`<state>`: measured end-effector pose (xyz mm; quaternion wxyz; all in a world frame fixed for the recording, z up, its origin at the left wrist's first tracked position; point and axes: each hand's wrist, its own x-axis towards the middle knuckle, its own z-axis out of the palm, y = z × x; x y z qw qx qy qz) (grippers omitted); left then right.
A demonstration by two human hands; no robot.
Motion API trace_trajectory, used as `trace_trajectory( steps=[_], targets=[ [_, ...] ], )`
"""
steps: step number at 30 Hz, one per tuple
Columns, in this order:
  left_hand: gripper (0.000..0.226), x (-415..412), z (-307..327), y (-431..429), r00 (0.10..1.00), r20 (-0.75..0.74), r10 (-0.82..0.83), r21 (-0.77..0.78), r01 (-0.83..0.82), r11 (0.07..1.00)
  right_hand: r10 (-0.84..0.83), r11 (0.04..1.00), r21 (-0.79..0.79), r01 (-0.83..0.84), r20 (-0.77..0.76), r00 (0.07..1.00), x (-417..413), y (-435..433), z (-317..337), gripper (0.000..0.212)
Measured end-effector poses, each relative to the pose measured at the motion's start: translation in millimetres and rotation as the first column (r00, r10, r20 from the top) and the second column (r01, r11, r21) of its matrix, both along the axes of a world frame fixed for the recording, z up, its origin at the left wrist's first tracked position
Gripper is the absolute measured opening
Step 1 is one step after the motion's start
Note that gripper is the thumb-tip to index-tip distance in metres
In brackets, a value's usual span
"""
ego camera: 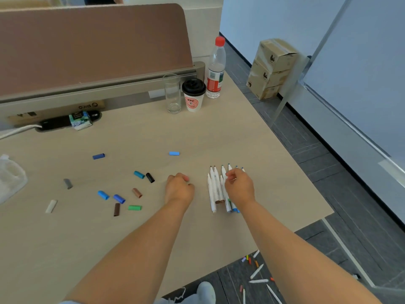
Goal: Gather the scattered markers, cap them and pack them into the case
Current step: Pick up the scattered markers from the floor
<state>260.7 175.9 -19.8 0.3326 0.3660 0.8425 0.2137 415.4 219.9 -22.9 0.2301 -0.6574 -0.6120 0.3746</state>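
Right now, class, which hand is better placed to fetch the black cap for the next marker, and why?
Probably left. The left hand lies beside the black cap, on the side where the caps are scattered; the right hand grips the markers.

markers (211,191) lined up, caps (119,198) scattered left

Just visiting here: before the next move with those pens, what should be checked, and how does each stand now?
1. Markers gathered in a row on the desk: ok.
2. Markers capped: not ok; tips bare, caps scattered to the left.
3. None left behind: not ok; stray markers lie on the floor.
4. Case at hand: cannot tell; a clear plastic thing at the desk's left edge may be it.
5. Left hand free: cannot tell; fingers curled.
6. Right hand grip: cannot tell; it lies over the markers.
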Motion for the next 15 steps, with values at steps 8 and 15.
trace_trajectory(
  steps=[8,15],
  targets=[
    [0.035,-93,2,-16,0.968,-0.244,-0.059,-0.007,0.059,0.998,0.195,0.981,0.018,-0.194,-0.028,0.98,-91,6,7,0.025],
    [0.056,-154,-7,-18,0.779,-0.384,-0.497,-0.22,0.445,0.868,0.477,0.861,0.062,-0.506,0.247,0.843,-140,20,-2,0.056]
  ],
)
